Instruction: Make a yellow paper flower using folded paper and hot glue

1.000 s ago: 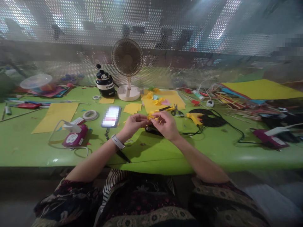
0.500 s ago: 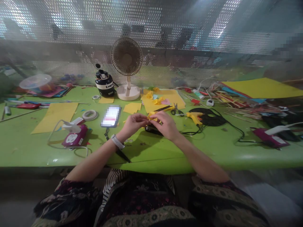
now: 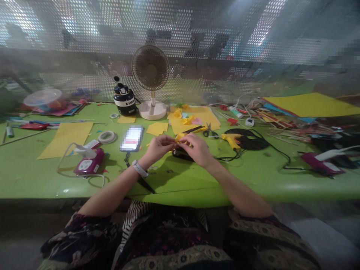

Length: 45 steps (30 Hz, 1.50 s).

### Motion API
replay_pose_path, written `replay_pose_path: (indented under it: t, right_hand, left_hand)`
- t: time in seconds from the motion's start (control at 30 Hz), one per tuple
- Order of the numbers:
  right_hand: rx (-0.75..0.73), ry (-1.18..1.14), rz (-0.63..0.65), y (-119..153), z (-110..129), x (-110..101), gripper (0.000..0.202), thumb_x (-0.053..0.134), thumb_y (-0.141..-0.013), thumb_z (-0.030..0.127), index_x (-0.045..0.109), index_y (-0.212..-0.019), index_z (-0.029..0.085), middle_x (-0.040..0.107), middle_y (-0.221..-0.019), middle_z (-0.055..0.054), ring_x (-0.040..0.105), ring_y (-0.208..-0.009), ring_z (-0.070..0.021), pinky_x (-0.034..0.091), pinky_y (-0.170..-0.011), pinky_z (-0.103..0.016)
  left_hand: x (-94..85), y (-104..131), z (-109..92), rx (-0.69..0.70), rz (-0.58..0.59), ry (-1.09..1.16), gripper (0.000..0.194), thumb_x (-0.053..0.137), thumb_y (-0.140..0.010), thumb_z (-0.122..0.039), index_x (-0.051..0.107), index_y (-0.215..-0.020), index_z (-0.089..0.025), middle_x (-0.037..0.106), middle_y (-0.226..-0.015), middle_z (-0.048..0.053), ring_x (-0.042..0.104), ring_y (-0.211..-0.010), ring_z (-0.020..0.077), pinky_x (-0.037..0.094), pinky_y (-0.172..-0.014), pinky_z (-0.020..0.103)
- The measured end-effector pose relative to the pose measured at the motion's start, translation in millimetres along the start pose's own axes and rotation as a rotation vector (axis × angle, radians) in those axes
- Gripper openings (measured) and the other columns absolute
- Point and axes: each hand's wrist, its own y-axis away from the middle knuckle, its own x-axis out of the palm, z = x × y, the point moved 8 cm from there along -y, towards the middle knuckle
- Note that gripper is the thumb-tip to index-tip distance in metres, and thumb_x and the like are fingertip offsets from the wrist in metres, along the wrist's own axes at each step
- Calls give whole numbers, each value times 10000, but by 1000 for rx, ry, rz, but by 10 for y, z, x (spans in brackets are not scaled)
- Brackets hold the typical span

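Both hands meet over the middle of the green table (image 3: 180, 183). My left hand (image 3: 159, 147), with a white watch on its wrist, pinches a small piece of yellow paper (image 3: 180, 137) from the left. Fingers of my right hand (image 3: 197, 149) are closed on the same paper from the right; its exact shape is partly hidden by the fingertips. Below the hands lies a dark object (image 3: 182, 153), mostly covered. Just beyond are scissors (image 3: 209, 132) and yellow paper flowers (image 3: 188, 120) on a yellow sheet (image 3: 210, 117). A yellow glue gun (image 3: 232, 139) rests right of my right hand.
A phone (image 3: 131, 138), a tape roll (image 3: 107, 137) and a purple power strip (image 3: 89, 163) lie to the left. At the back stand a fan (image 3: 152, 108) and a bottle (image 3: 124, 101). Stacked coloured sheets (image 3: 312, 105) and another purple power strip (image 3: 322, 164) are at the right.
My right-hand fingers have shifted slightly around the yellow paper, a little more of which shows above the fingertips. The left hand stays nearly still.
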Motion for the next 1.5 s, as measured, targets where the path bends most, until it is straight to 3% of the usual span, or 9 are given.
replay_pose_path:
  t: [0.37, 0.57, 0.73, 1.07, 1.5]
  right_hand:
    - [21, 7, -48, 1, -20, -19, 250, 605, -953, 418, 702, -843, 215, 684, -841, -78, 641, -792, -221, 515, -749, -366]
    - [23, 7, -158, 11, 26, -145, 182, 622, -938, 361, 694, -853, 217, 694, -852, -69, 636, -766, -205, 527, -725, -353]
    - [52, 11, -268, 34, 35, -248, 176, 623, -935, 352, 692, -847, 217, 690, -853, -64, 610, -699, -183, 523, -650, -335]
    - [-111, 144, -374, 69, 138, -278, 123, 609, -952, 266, 694, -889, 204, 710, -852, -65, 664, -722, -170, 565, -648, -301]
    - [-237, 276, -386, 110, 219, -232, 71, 612, -946, 197, 682, -936, 203, 705, -852, -63, 678, -737, -175, 556, -669, -304]
  left_hand:
    - [15, 10, -5, -1, -23, 30, 354, 884, -645, -346, 699, -845, -120, 778, -825, 73, 732, -739, 155, 582, -737, 290]
    - [16, 37, -8, -52, -57, 43, 374, 860, -680, -420, 696, -855, -133, 781, -835, 79, 743, -736, 174, 563, -629, 258]
    - [40, 48, -15, -10, -41, -17, 345, 827, -721, -452, 719, -842, -148, 781, -828, 79, 722, -678, 156, 547, -586, 247]
    - [89, 90, -45, 75, -53, -63, 354, 815, -724, -469, 725, -804, -136, 751, -685, 57, 695, -593, 135, 572, -575, 242]
    - [132, 122, -51, 116, -50, -49, 361, 792, -756, -476, 724, -799, -123, 765, -703, 71, 718, -611, 148, 615, -608, 263]
